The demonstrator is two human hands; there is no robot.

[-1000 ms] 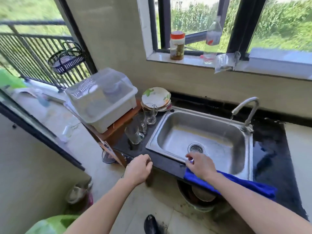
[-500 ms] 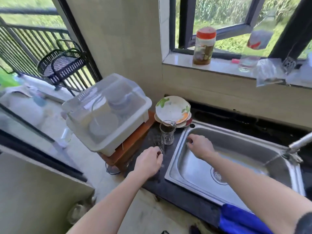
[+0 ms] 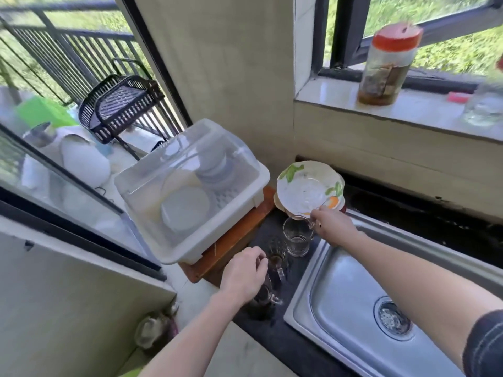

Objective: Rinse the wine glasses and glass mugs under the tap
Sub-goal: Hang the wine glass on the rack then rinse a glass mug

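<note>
Right hand (image 3: 332,227) on upright glass mug (image 3: 296,238).
Fingers (image 3: 318,216) pinch handle at mug's 3 o'clock; left hand (image 3: 245,273) grip unclear.

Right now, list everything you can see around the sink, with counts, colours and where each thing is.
clear glass mug: one, clear, on the dark counter left of the sink
patterned glass: one, clear, dark at the bottom, nearer than that mug
second mug: one, clear, partly under the left hand
plates: a stack, white with floral print, counter's back corner
dish box: one, white with clear lid, on a wooden stand
sink: one, steel, right
jar: one, red lid, windowsill
wire basket: one, black, by the railing
left hand: over the near glasses; grip unclear
right hand: pinches the clear glass mug's handle
</note>
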